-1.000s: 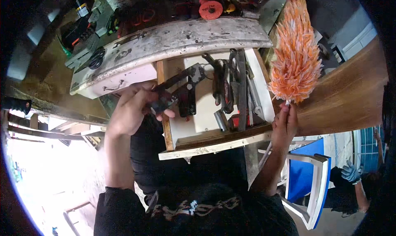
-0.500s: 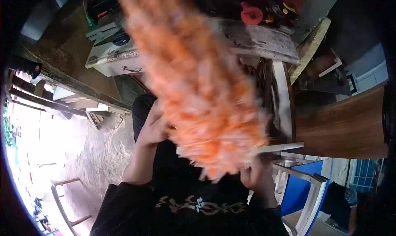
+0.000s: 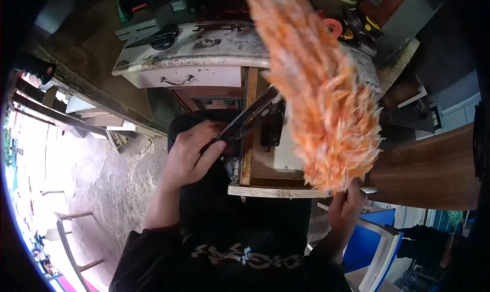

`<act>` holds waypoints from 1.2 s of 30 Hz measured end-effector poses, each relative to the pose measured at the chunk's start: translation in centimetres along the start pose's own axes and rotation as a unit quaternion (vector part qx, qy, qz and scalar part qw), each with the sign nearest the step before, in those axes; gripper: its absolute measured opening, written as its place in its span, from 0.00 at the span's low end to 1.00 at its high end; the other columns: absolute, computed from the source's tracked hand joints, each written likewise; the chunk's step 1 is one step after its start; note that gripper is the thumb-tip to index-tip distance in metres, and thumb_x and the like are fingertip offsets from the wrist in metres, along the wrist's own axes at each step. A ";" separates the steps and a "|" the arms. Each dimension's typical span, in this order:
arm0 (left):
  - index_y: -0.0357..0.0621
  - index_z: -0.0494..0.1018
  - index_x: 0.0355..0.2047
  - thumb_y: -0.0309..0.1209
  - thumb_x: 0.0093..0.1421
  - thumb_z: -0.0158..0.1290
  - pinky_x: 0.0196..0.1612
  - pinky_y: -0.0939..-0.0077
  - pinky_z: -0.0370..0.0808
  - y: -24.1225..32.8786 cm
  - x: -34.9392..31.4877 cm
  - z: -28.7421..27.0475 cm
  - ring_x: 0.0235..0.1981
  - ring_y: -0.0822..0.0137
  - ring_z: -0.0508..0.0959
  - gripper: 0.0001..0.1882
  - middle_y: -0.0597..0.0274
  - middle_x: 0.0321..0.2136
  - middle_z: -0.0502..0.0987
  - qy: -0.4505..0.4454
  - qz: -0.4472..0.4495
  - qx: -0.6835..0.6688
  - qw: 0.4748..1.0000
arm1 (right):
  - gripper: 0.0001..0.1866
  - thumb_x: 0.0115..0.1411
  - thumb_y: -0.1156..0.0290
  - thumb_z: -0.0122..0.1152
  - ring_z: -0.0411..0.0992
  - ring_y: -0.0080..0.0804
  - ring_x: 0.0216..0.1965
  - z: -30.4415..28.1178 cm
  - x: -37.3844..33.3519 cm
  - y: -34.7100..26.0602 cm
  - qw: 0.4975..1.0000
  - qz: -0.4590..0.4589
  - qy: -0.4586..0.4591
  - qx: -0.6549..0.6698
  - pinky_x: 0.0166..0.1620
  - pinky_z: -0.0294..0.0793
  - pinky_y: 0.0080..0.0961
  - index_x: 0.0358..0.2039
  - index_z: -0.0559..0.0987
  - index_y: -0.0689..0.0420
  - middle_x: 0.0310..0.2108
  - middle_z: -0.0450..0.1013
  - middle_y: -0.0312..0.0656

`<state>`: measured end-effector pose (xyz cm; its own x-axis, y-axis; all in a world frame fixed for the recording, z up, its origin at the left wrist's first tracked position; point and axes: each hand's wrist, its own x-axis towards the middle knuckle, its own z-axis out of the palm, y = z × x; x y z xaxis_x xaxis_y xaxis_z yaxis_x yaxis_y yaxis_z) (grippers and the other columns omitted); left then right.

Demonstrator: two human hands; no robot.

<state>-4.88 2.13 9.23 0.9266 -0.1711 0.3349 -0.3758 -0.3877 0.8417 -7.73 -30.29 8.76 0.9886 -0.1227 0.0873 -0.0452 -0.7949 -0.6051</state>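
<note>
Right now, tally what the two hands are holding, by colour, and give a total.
Orange: 1, the feather duster in the right hand
Black: 1, the long dark tool in the left hand, lifted over the open drawer
Total: 2

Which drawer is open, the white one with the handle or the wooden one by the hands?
The wooden drawer is open: it is pulled out toward the person, with dark tools showing inside. The white drawer with the curved metal handle sits shut under the worn tabletop.
</note>
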 end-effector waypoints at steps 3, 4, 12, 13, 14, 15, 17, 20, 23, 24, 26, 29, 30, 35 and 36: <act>0.35 0.73 0.35 0.17 0.52 0.54 0.33 0.71 0.74 -1.6 0.9 -0.8 0.33 0.57 0.78 0.09 0.53 0.34 0.77 0.124 0.135 0.268 0.946 | 0.09 0.60 0.73 0.51 0.72 0.38 0.23 0.3 0.4 1.0 0.957 -0.279 0.066 -0.038 0.24 0.67 0.32 0.36 0.77 0.62 0.23 0.71 0.47; 0.36 0.73 0.34 0.17 0.49 0.57 0.33 0.71 0.74 -2.1 1.1 -1.5 0.33 0.55 0.78 0.10 0.54 0.35 0.78 0.183 0.190 0.320 0.910 | 0.08 0.60 0.70 0.54 0.72 0.33 0.24 0.0 0.6 1.1 0.943 -0.316 0.088 -0.051 0.24 0.68 0.29 0.36 0.77 0.60 0.23 0.72 0.44; 0.36 0.72 0.24 0.14 0.43 0.58 0.34 0.68 0.75 -2.2 0.9 -7.5 0.31 0.58 0.79 0.09 0.58 0.30 0.78 0.207 0.316 0.404 0.833 | 0.17 0.58 0.65 0.55 0.70 0.53 0.43 -0.6 -0.2 4.7 0.943 0.083 -0.033 0.321 0.46 0.67 0.43 0.44 0.75 0.61 0.44 0.73 0.52; 0.36 0.72 0.24 0.15 0.42 0.58 0.34 0.67 0.75 -1.9 0.8 -7.6 0.31 0.58 0.79 0.09 0.58 0.31 0.78 0.171 0.337 0.408 0.831 | 0.16 0.58 0.66 0.54 0.70 0.53 0.42 -0.6 -0.3 4.6 0.908 0.129 -0.039 0.398 0.46 0.67 0.42 0.43 0.76 0.61 0.43 0.73 0.52; 0.37 0.72 0.24 0.17 0.42 0.59 0.34 0.67 0.75 -1.6 0.9 -7.7 0.32 0.58 0.79 0.09 0.58 0.31 0.78 0.134 0.358 0.411 0.828 | 0.15 0.58 0.66 0.53 0.70 0.53 0.40 -0.6 -0.3 4.4 0.864 0.174 -0.045 0.470 0.46 0.67 0.41 0.42 0.77 0.61 0.43 0.73 0.51; 0.38 0.73 0.24 0.21 0.41 0.60 0.35 0.65 0.74 -1.2 1.2 -7.5 0.33 0.58 0.79 0.09 0.58 0.31 0.78 0.100 0.379 0.406 0.826 | 0.14 0.57 0.69 0.53 0.70 0.51 0.37 0.5 -1.0 2.2 0.908 0.148 0.020 0.392 0.45 0.66 0.39 0.42 0.77 0.60 0.39 0.74 0.49; 0.38 0.73 0.24 0.23 0.41 0.60 0.35 0.65 0.74 -1.4 1.3 -7.0 0.34 0.58 0.79 0.09 0.58 0.30 0.78 0.100 0.388 0.408 0.821 | 0.13 0.57 0.70 0.55 0.74 0.50 0.27 0.0 -0.3 2.0 0.972 -0.227 -0.029 -0.049 0.30 0.72 0.36 0.42 0.75 0.59 0.30 0.74 0.54; 0.40 0.73 0.24 0.25 0.41 0.59 0.35 0.65 0.74 -2.0 0.8 -6.8 0.32 0.59 0.78 0.08 0.59 0.30 0.79 0.148 0.391 0.419 0.806 | 0.09 0.59 0.71 0.54 0.73 0.55 0.30 0.4 0.6 -1.5 0.960 -0.211 -0.169 0.068 0.31 0.72 0.37 0.39 0.76 0.59 0.28 0.73 0.55; 0.40 0.73 0.22 0.20 0.41 0.60 0.35 0.67 0.73 -2.0 1.8 -6.7 0.31 0.61 0.78 0.07 0.60 0.29 0.79 0.211 0.392 0.421 0.790 | 0.10 0.60 0.70 0.54 0.74 0.51 0.29 0.3 0.7 -0.3 0.976 -0.183 -0.114 0.030 0.32 0.72 0.37 0.41 0.77 0.59 0.28 0.74 0.53; 0.40 0.74 0.22 0.19 0.41 0.60 0.35 0.68 0.73 -2.2 2.2 -6.8 0.31 0.61 0.78 0.07 0.61 0.29 0.79 0.236 0.375 0.436 0.783 | 0.11 0.61 0.70 0.53 0.74 0.48 0.28 0.1 0.7 0.3 0.988 -0.142 -0.066 -0.010 0.32 0.72 0.36 0.41 0.77 0.59 0.28 0.74 0.52; 0.40 0.74 0.22 0.17 0.43 0.59 0.35 0.71 0.72 -2.6 3.4 -7.3 0.31 0.62 0.78 0.07 0.62 0.28 0.79 0.263 0.347 0.457 0.775 | 0.11 0.62 0.70 0.51 0.71 0.44 0.27 -0.6 1.5 2.6 0.992 -0.128 -0.012 -0.017 0.31 0.71 0.35 0.41 0.76 0.61 0.26 0.72 0.51; 0.40 0.75 0.25 0.18 0.47 0.56 0.38 0.71 0.70 -3.4 6.2 -8.2 0.34 0.62 0.77 0.05 0.63 0.30 0.79 0.276 0.316 0.476 0.773 | 0.13 0.65 0.68 0.46 0.64 0.34 0.23 -1.3 2.3 6.0 0.990 -0.102 0.094 -0.037 0.30 0.68 0.33 0.41 0.73 0.65 0.23 0.67 0.49; 0.41 0.76 0.27 0.19 0.48 0.55 0.38 0.71 0.68 -3.6 7.1 -8.8 0.34 0.63 0.76 0.06 0.64 0.31 0.79 0.270 0.310 0.484 0.772 | 0.14 0.66 0.67 0.45 0.63 0.32 0.23 -1.5 2.2 6.8 0.991 -0.057 0.118 -0.019 0.30 0.67 0.31 0.42 0.73 0.65 0.23 0.68 0.47; 0.45 0.75 0.33 0.23 0.49 0.54 0.36 0.67 0.66 -7.1 12.2 -10.1 0.34 0.61 0.74 0.10 0.63 0.30 0.76 0.246 0.253 0.531 0.770 | 0.16 0.69 0.64 0.43 0.62 0.26 0.25 -2.3 2.2 8.9 0.986 0.050 0.121 0.105 0.31 0.66 0.24 0.44 0.72 0.64 0.25 0.67 0.40; 0.45 0.75 0.33 0.23 0.49 0.54 0.36 0.67 0.66 -7.9 13.1 -10.2 0.34 0.61 0.74 0.10 0.63 0.30 0.76 0.246 0.257 0.531 0.769 | 0.16 0.69 0.63 0.42 0.62 0.24 0.26 -2.4 2.2 9.6 0.984 0.056 0.115 0.120 0.32 0.65 0.22 0.44 0.72 0.63 0.26 0.67 0.39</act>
<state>10.33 12.17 11.29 0.4465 -0.2863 0.8478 -0.2510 -0.9495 -0.1884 -6.37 -39.64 5.03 0.9194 -0.3546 0.1703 -0.0889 -0.6089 -0.7883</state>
